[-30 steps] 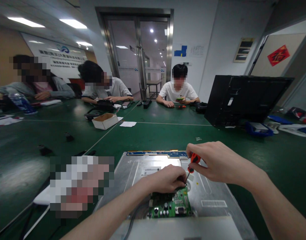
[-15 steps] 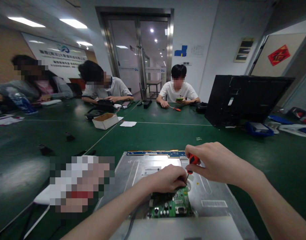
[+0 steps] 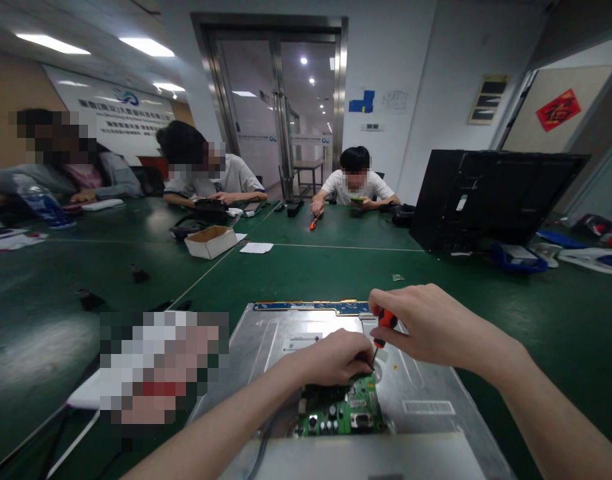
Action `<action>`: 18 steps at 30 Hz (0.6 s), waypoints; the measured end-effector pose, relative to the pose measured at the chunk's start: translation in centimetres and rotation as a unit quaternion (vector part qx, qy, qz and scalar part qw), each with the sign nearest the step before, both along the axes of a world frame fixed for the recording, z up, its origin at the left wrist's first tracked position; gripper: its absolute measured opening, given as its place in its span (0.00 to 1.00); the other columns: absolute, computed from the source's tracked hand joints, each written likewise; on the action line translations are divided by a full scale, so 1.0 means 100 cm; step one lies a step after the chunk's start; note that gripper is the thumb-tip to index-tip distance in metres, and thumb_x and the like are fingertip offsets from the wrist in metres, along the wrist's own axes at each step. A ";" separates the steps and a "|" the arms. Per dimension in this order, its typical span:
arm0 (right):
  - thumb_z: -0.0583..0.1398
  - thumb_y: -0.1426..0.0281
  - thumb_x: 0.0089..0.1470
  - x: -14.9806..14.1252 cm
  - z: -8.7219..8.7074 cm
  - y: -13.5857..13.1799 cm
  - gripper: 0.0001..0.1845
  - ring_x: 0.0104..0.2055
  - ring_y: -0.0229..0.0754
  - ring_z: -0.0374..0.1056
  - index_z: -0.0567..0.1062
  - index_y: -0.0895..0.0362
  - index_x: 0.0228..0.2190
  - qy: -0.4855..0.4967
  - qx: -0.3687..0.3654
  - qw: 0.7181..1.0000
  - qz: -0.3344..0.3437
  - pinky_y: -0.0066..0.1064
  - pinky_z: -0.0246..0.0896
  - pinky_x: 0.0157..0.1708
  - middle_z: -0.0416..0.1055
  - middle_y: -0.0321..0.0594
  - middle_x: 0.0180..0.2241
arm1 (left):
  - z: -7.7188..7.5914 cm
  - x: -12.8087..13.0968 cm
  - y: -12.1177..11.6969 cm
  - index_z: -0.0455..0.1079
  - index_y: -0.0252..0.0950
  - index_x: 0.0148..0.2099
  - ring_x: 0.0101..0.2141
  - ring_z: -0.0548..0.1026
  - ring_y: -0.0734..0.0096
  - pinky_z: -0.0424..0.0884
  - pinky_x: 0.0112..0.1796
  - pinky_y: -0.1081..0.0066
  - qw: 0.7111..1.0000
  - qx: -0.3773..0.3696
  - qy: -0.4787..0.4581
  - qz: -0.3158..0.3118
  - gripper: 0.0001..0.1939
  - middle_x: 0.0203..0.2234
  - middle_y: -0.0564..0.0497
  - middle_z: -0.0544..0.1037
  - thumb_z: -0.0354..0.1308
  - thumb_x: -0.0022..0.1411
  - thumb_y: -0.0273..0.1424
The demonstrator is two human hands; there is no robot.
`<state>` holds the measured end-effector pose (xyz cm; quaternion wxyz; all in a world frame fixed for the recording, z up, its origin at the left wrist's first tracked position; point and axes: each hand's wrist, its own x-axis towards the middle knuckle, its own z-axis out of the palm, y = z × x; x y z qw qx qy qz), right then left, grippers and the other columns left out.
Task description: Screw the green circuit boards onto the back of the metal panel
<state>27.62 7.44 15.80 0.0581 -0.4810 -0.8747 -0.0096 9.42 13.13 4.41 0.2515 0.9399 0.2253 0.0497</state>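
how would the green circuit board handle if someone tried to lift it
The green circuit board is probably stiff, since it looks flat. The small upright components suggest it could be fragile if squeezed. The silver-rimmed connector may make its near edge slightly heavier.

Dim light — glare on tabletop [image 3: 46, 343]

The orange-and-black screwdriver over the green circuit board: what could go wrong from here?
The orange-and-black screwdriver, gripped in the bare right hand, might slip and scratch the green circuit board, since its tip is at or near the board's far right corner. It could also jab the bare left hand, whose fingers are close beside that tip.
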 end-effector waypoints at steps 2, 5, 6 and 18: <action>0.63 0.68 0.57 0.000 -0.001 0.000 0.05 0.30 0.43 0.73 0.70 0.53 0.35 -0.001 0.003 1.000 -0.003 0.29 0.44 0.25 0.78 0.34 0.31 | 0.000 0.000 0.000 0.74 0.36 0.39 0.38 0.77 0.65 0.68 0.38 0.73 1.000 -0.001 0.000 0.000 0.05 0.36 0.51 0.79 0.62 0.61 0.21; 0.62 0.67 0.57 0.000 0.000 0.000 0.05 0.29 0.43 0.72 0.71 0.53 0.34 -0.001 0.007 1.000 -0.011 0.30 0.44 0.25 0.77 0.34 0.29 | 0.000 -0.001 0.000 0.73 0.36 0.39 0.38 0.77 0.65 0.68 0.38 0.73 1.000 -0.003 0.000 0.001 0.05 0.36 0.51 0.79 0.61 0.61 0.22; 0.62 0.66 0.57 0.000 0.000 0.000 0.05 0.30 0.43 0.73 0.71 0.53 0.34 -0.001 0.007 1.000 -0.011 0.30 0.44 0.25 0.77 0.34 0.29 | 0.000 -0.001 0.000 0.73 0.36 0.39 0.38 0.77 0.65 0.68 0.38 0.73 1.000 -0.004 -0.001 0.001 0.05 0.36 0.51 0.79 0.61 0.61 0.21; 0.62 0.69 0.55 -0.001 0.003 -0.002 0.05 0.32 0.43 0.72 0.70 0.53 0.35 -0.005 -0.010 1.000 -0.006 0.30 0.46 0.26 0.78 0.35 0.32 | 0.002 0.000 -0.002 0.73 0.35 0.39 0.38 0.77 0.64 0.68 0.37 0.73 1.000 -0.005 0.001 0.007 0.06 0.35 0.50 0.80 0.62 0.61 0.20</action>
